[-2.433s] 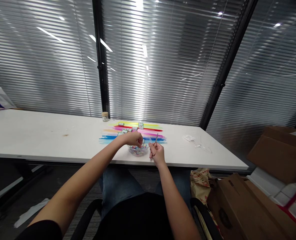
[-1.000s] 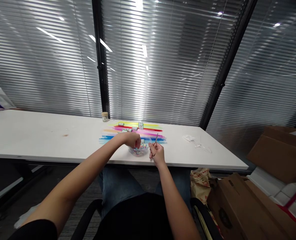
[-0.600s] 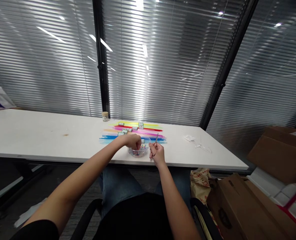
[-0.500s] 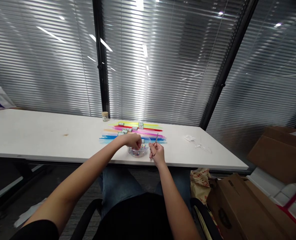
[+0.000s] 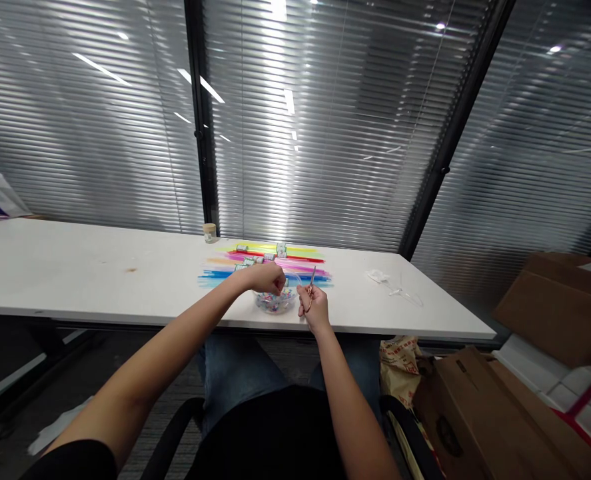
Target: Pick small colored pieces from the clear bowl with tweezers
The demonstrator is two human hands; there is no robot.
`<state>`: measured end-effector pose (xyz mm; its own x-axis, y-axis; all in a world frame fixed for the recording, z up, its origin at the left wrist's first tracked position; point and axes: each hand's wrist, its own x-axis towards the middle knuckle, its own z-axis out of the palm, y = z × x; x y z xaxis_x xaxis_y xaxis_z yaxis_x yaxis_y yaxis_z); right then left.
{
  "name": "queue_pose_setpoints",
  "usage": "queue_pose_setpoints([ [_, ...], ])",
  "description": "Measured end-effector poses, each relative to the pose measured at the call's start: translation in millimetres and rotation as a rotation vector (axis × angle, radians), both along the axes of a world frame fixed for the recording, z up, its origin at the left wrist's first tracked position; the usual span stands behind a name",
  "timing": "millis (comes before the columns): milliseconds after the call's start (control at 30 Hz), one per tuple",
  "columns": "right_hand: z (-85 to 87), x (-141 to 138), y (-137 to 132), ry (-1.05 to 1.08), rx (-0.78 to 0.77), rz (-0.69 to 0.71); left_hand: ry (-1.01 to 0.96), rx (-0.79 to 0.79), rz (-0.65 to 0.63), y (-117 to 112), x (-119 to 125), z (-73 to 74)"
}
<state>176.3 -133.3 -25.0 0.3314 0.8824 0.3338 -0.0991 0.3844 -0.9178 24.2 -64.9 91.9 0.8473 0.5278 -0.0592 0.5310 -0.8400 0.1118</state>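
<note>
My left hand (image 5: 271,279) hangs over a clear bowl (image 5: 275,309) of small multicoloured pieces. Its fingers are bent together and point down; whatever they pinch is too small or hidden to make out. A pair of scissors (image 5: 310,287) with copper-coloured handles is in my right hand (image 5: 315,308), blades pointing up and away from me. A pale, clear strip (image 5: 294,279) curves between the bowl and my right hand; whether that hand also grips it, I cannot tell. Behind the bowl lie bundles of coloured straws (image 5: 220,274), blue, pink, red and yellow, with white-green labels (image 5: 269,257).
A small lidded jar (image 5: 210,233) stands at the back of the white table (image 5: 75,273). Crumpled clear plastic (image 5: 398,291) lies to the right. Cardboard boxes (image 5: 475,407) and a paper bag (image 5: 400,363) sit on the floor at the right. Blinds rise behind the table.
My left hand has lifted slightly, showing more of the bowl's contents below it. My right hand and the scissors have stayed in place.
</note>
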Motion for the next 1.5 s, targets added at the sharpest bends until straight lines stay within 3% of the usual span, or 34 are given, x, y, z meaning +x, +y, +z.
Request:
queue_pose_setpoints([
  [267, -0.4, 0.4, 0.0, 0.003, -0.001, 0.007, -0.021, -0.112, 0.009, 8.0, -2.3, -5.4],
  [800, -0.8, 0.3, 0.9, -0.01, 0.002, -0.002, -0.141, -0.098, -0.059, 14.1, -3.8, -8.9],
  [1500, 0.5, -0.1, -1.3, -0.005, -0.003, 0.0, -0.179, -0.135, -0.021, 10.2, -6.7, -6.3],
])
